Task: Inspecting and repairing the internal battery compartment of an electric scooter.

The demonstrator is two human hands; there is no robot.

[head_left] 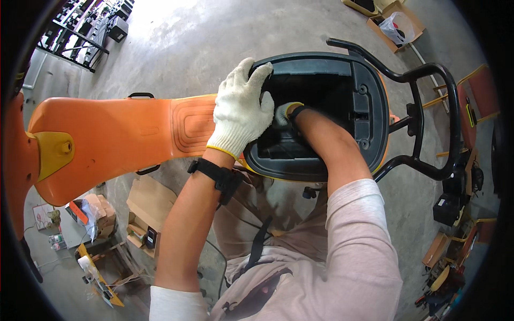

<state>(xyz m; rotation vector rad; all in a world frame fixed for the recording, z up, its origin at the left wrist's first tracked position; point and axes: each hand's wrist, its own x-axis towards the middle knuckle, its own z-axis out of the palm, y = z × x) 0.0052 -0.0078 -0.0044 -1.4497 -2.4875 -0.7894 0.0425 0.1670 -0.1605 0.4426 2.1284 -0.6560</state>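
At frame centre, the white-knit-gloved left hand (238, 109) lay spread over the left rim of the rounded black plastic tub (372, 115), apparently for bracing. The gloved right hand (281, 114) reached inside, its grip indeterminable. The orange plastic scooter body (101, 125) ran horizontally lengthwise, rear pointing right.

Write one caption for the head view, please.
Gloved left hand rests on an orange scooter; gloved right hand is inside its open black compartment.
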